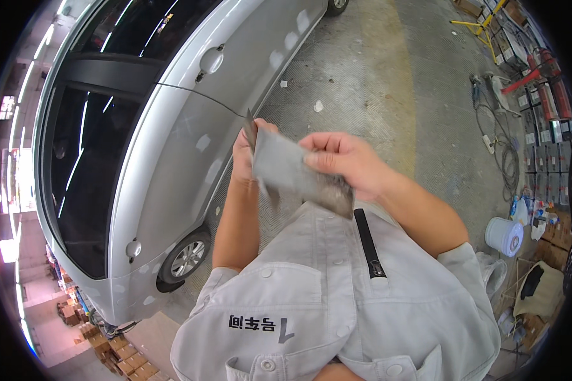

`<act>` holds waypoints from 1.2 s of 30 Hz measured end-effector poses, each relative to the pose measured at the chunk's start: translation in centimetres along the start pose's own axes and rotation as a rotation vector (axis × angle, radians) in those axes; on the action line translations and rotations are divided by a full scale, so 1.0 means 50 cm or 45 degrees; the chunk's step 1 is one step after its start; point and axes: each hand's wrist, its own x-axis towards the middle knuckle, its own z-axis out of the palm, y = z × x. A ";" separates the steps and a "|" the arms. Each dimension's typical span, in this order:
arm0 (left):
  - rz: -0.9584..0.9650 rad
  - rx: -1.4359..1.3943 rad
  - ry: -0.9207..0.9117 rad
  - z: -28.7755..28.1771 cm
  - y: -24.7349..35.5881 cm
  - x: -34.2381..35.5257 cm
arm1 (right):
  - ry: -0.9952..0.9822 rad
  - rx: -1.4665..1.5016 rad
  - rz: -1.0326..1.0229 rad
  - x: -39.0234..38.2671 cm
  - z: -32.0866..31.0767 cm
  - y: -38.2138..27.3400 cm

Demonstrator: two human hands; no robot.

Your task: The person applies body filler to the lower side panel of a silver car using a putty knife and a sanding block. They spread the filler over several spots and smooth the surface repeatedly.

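Both hands meet in front of my chest, beside a silver car (149, 184). My right hand (349, 162) is closed on the edge of a flat grey rectangular plate (286, 166), thumb on top. It looks like a putty board, and its lower right end is stained brown. My left hand (243, 162) is closed on a thin dark blade like a putty scraper (250, 132), seen nearly edge-on against the plate's left end. The plate hides part of the left fingers, and motion blurs the pieces. Pale filler patches (203, 142) dot the car's doors.
The car's rear wheel (183, 260) stands left of my left forearm. On the right are a cable (507, 159), a red-handled tool (532, 75), a yellow stand (486, 32), stacked grey boxes (543, 159) and a white bucket (503, 237). Small scraps (318, 106) lie on the floor.
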 end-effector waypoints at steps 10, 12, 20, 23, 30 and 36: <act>0.100 0.190 0.279 -0.026 0.029 0.016 | 0.048 -0.090 0.087 -0.039 -0.079 -0.052; 0.006 0.372 0.085 -0.020 0.041 0.015 | 0.055 -0.198 0.150 -0.038 -0.083 -0.046; -0.019 0.290 0.380 0.021 0.032 0.027 | 0.301 -0.177 -0.349 -0.022 -0.090 -0.058; 0.205 0.103 0.571 0.032 0.033 0.032 | 0.372 -0.472 -0.383 -0.030 -0.075 -0.022; 0.412 0.112 0.617 0.065 0.008 0.024 | 0.516 -0.667 -0.338 -0.008 -0.069 0.038; 0.583 0.317 0.495 0.090 -0.018 0.016 | 0.620 -0.791 -0.354 -0.015 -0.052 0.028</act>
